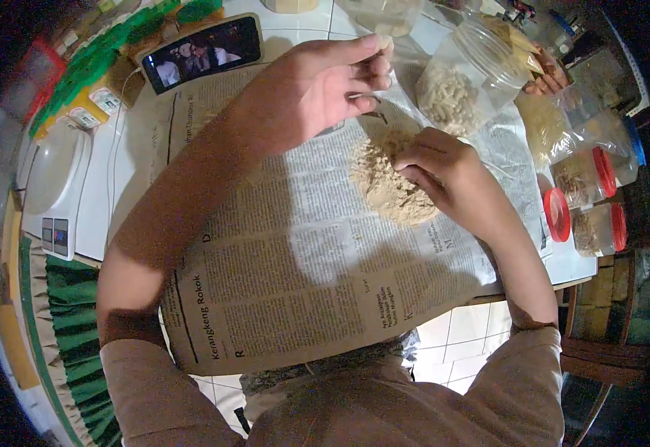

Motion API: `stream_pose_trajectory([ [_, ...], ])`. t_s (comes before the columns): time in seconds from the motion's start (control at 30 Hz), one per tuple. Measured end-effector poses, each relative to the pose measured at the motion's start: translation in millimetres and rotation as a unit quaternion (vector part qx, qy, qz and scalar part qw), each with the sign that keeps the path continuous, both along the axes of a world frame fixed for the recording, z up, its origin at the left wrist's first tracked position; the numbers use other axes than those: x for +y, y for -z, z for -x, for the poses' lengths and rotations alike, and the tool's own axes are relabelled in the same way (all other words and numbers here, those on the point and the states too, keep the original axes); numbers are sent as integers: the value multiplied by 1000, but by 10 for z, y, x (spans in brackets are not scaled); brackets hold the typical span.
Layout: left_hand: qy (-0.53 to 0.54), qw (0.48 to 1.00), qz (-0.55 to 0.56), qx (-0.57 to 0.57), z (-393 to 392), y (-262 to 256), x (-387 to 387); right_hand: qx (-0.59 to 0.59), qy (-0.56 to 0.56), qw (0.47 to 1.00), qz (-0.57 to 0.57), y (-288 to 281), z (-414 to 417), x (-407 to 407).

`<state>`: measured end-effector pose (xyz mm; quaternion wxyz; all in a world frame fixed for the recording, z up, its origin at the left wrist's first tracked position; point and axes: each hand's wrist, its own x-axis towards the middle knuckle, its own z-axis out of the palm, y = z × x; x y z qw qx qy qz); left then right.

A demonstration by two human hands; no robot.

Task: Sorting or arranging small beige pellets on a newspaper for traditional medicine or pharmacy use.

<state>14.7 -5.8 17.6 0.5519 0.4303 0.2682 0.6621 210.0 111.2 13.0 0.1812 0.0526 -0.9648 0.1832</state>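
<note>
A mound of tan crumbly powder lies on a printed newspaper sheet. My right hand is at the mound's right side, fingers bunched and tips against the powder; whether they pinch any is hidden. Above and left of the mound, my left hand is raised with its palm turned up and fingers curled. Something pale shows at its thumb and index tips, too bright to tell from skin. Beyond my right hand, a clear plastic jar leans over, with pale short pieces inside.
A phone with a lit screen stands at the back left, beside yellow boxes. A white kitchen scale is at the left edge. Red-lidded jars, a loose red lid and a plastic bag line the right.
</note>
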Motion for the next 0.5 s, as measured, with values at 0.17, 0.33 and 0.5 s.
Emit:
stream_pose_trajectory([
  [0.17, -69, 995, 17, 69, 18, 47, -2, 31, 9, 999, -18, 7, -2, 4],
  [0.33, -91, 944, 17, 316, -33, -16, -23, -1, 13, 999, 29, -71, -17, 57],
  [0.5, -83, 950, -4, 302, -132, 39, -15, 81, 62, 971, 218, -184, -70, 59],
])
